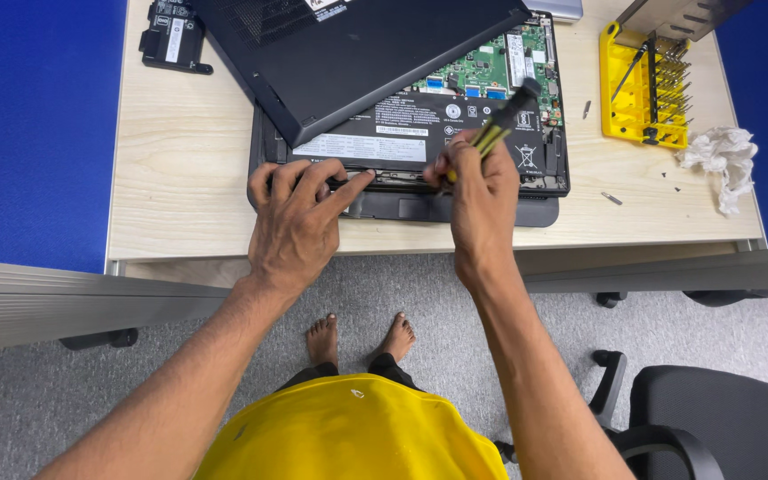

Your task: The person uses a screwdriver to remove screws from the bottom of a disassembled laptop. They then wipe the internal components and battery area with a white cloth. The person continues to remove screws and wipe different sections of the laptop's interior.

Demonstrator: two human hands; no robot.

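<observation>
On the pale wooden desk (pixel 180 178), 1 opened laptop (pixel 544 191) lies base-up, its 1 black bottom cover (pixel 348 53) lifted off and resting askew across the upper half. The left hand (pixel 300 222) lies flat, fingers spread and extended, fingertips pressing the laptop's near edge; it grips nothing. The right hand (pixel 482 191) is closed around 1 screwdriver (pixel 501 120) with a black-and-yellow handle; its tip is hidden behind the fingers.

Risks, as judged: a slipping tip could gouge the exposed green circuit board (pixel 491 67) or the black battery (pixel 420 120); the loose cover could slide; the 2 small loose bits (pixel 612 198) could roll off the desk.

Count: 1 yellow bit rack (pixel 620 89), 1 crumpled white tissue (pixel 722 160), 1 small black component (pixel 171 36) at the far left, 1 office chair (pixel 713 418), 2 bare feet (pixel 362 338).
</observation>
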